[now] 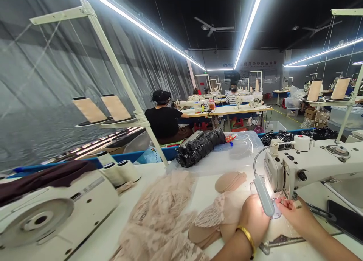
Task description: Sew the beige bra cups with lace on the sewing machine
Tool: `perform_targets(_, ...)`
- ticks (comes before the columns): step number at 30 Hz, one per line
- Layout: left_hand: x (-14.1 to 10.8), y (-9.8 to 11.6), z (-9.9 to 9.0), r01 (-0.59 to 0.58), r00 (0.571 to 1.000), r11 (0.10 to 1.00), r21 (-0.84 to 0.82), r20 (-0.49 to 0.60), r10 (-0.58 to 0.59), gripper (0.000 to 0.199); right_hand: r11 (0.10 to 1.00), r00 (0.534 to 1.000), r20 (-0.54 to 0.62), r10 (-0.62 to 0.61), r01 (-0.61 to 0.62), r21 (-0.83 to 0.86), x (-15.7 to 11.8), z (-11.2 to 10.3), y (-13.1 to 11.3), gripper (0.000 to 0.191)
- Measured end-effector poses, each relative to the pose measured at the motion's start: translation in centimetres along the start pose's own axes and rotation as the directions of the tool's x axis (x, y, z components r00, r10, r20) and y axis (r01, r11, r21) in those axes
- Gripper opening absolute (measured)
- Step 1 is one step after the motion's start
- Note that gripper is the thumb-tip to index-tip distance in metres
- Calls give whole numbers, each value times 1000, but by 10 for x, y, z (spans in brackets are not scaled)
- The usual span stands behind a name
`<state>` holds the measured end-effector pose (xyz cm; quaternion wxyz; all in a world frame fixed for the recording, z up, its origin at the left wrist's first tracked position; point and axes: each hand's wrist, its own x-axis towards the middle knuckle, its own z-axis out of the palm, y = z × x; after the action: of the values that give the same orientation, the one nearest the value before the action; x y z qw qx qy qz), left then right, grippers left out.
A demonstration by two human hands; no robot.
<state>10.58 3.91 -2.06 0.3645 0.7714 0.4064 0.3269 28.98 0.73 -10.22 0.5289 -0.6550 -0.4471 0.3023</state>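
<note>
A white sewing machine [320, 164] stands at the right, its small grey lamp [263, 194] lit over the needle area. My left hand [255, 217], with a gold bangle at the wrist, lies left of the needle area; the lamp covers its fingertips. Beside it are beige lace [210, 213] and beige fabric. My right hand [289, 208] is just right of the lamp, fingers bent and pressed together by the needle plate; what they pinch, if anything, is too small to tell. Oval beige pads [230, 181] rest behind the lace, with more pads [201, 234] in front.
A heap of beige lace [161, 208] covers the table's middle. Another machine [56, 212] and thread cones [121, 172] stand at the left. A black plastic bundle [200, 147] lies on a clear lid behind. A dark phone [346, 219] is at far right. A person [163, 119] sits ahead.
</note>
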Motion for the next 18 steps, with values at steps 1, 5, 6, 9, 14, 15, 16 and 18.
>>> perform_targets(1, 0, 1, 0, 4, 1000, 1000, -4, -2, -4, 18, 1000, 1000, 2, 4, -4, 8, 0, -1, 0, 26)
perform_targets(5, 1, 2, 0, 11, 1000, 1000, -9, -4, -11, 20, 999, 1000, 6, 22, -22, 38, -1, -3, -1, 25)
perform_targets(6, 1, 1, 1, 9, 1000, 1000, -8, -5, -9, 20, 999, 1000, 8, 28, -28, 44, -1, -2, -1, 26)
perform_targets(9, 2, 0, 2, -1, 1000, 1000, -3, -17, 1, 21, 997, 999, 10, 46, -47, 54, 0, -2, 1, 28)
perform_targets(14, 3, -2, 5, -22, 999, 1000, -14, -24, 21, 19, 997, 998, 11, 59, -60, 53, 1, -3, 4, 28)
perform_targets(15, 3, -2, 5, -27, 999, 1000, -16, -21, 26, 21, 997, 998, 11, 57, -58, 51, 1, -3, 4, 28)
perform_targets(16, 3, -3, 5, -32, 999, 999, -17, -19, 32, 23, 997, 998, 10, 54, -55, 49, 1, -3, 5, 27)
perform_targets(18, 4, -3, 6, -40, 999, 999, -18, -19, 40, 24, 998, 999, 8, 50, -50, 42, 2, -3, 6, 26)
